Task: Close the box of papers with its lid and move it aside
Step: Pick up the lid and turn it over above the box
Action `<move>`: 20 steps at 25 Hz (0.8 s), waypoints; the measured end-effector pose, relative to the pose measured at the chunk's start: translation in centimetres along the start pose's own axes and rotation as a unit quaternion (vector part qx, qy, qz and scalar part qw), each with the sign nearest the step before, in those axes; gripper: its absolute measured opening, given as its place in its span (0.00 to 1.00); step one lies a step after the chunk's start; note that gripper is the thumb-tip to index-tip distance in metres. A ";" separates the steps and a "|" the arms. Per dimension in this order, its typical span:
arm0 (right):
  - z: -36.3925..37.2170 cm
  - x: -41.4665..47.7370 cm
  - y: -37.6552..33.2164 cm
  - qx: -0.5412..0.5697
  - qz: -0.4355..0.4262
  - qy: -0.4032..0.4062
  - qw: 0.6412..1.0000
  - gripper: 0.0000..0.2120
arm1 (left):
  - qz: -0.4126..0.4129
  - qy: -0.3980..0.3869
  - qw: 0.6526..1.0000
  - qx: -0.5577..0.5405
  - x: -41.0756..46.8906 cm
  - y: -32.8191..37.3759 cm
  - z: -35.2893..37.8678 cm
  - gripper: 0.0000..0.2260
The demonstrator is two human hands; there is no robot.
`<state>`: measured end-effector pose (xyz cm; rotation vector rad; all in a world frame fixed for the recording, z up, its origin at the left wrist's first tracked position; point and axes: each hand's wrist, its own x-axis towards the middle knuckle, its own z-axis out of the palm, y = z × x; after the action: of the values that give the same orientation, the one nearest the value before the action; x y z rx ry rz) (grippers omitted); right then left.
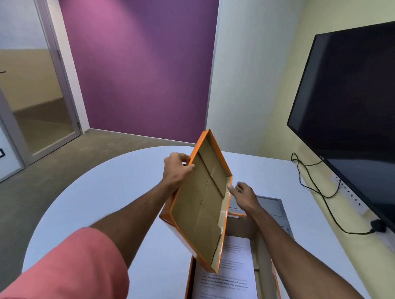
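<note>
An orange cardboard lid (202, 209) with a brown inside is held tilted in the air, its hollow side facing me. My left hand (176, 168) grips its upper left rim. My right hand (244, 194) is beside the lid's right rim, fingers spread, fingertips at the edge. Below the lid stands the open orange box (276, 288) on the white table (111, 208). Printed papers (228, 286) lie inside it. The lid hides the box's far left part.
A grey laptop (271, 207) lies shut behind the box. A large dark screen (358, 112) hangs on the right wall, with black cables (320, 194) running down to a wall socket. A glass door is at the left.
</note>
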<state>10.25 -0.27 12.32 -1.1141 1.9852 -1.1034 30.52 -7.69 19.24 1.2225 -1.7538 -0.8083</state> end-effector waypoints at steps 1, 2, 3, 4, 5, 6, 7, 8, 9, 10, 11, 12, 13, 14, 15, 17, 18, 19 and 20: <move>0.1 -0.2 -1.5 0.023 -0.020 -0.008 1.000 0.28 | -0.007 0.008 1.000 -0.007 -0.5 0.5 0.6 0.13; 0.1 -0.4 -3.2 0.051 -0.030 -0.020 0.998 0.26 | -0.013 0.013 1.000 -0.017 -1.0 1.1 1.1 0.14; 0.3 -0.6 -4.7 0.082 -0.032 -0.034 0.996 0.24 | -0.016 0.015 0.999 -0.028 -1.5 1.7 1.7 0.17; 0.4 -0.7 -6.2 0.120 -0.028 -0.046 0.991 0.22 | -0.018 0.013 0.999 -0.041 -1.8 2.3 2.1 0.20; 0.6 -0.8 -7.6 0.155 -0.021 -0.053 0.986 0.19 | -0.017 0.006 0.998 -0.055 -2.0 2.8 2.5 0.22; 0.7 -0.8 -8.8 0.170 -0.015 -0.050 0.984 0.15 | -0.018 0.001 0.998 -0.066 -2.2 3.1 2.9 0.24; 0.9 -0.8 -9.7 0.171 -0.009 -0.039 0.984 0.14 | -0.020 -0.002 0.997 -0.075 -2.3 3.3 3.2 0.25; 1.0 -0.8 -10.3 0.165 0.000 -0.028 0.986 0.13 | -0.023 0.001 0.996 -0.083 -2.4 3.5 3.3 0.25; 1.1 -0.7 -10.7 0.156 0.011 -0.018 0.988 0.11 | -0.027 0.002 0.995 -0.095 -2.5 3.5 3.4 0.25; 1.2 -0.7 -10.9 0.150 0.024 -0.008 0.988 0.09 | -0.030 -0.004 0.994 -0.108 -2.6 3.5 3.3 0.25; 1.2 -0.6 -11.0 0.150 0.037 0.002 0.988 0.08 | -0.036 -0.020 0.991 -0.124 -2.6 3.4 3.2 0.26; 1.1 -0.7 -11.1 0.157 0.049 0.009 0.986 0.07 | -0.050 -0.038 0.987 -0.146 -2.5 3.3 3.1 0.26; 0.9 -0.7 -11.2 0.168 0.058 0.017 0.984 0.06 | -0.073 -0.053 0.980 -0.178 -2.4 3.1 3.0 0.26; 0.6 -0.8 -11.2 0.187 0.063 0.023 0.980 0.05 | -0.103 -0.059 0.969 -0.216 -2.2 2.8 2.8 0.25; 0.4 -0.9 -11.3 0.215 0.067 0.028 0.974 0.05 | -0.137 -0.062 0.957 -0.248 -2.0 2.2 2.8 0.22; -0.3 -0.9 -11.5 0.271 0.068 0.041 0.959 0.07 | -0.197 -0.075 0.944 -0.252 -1.7 0.6 2.6 0.18; -0.8 -0.9 -11.5 0.285 0.064 0.048 0.955 0.08 | -0.220 -0.090 0.945 -0.226 -1.7 -0.2 2.5 0.16; -1.4 -1.0 -11.5 0.296 0.060 0.052 0.952 0.08 | -0.237 -0.103 0.946 -0.194 -1.8 -1.1 2.4 0.15; -2.0 -1.0 -11.4 0.305 0.056 0.050 0.949 0.08 | -0.251 -0.117 0.947 -0.161 -2.1 -1.9 2.2 0.16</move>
<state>13.42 -2.05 23.38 -0.6169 1.5734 -1.5870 29.68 -6.26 16.05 1.4062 -1.4151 -1.5277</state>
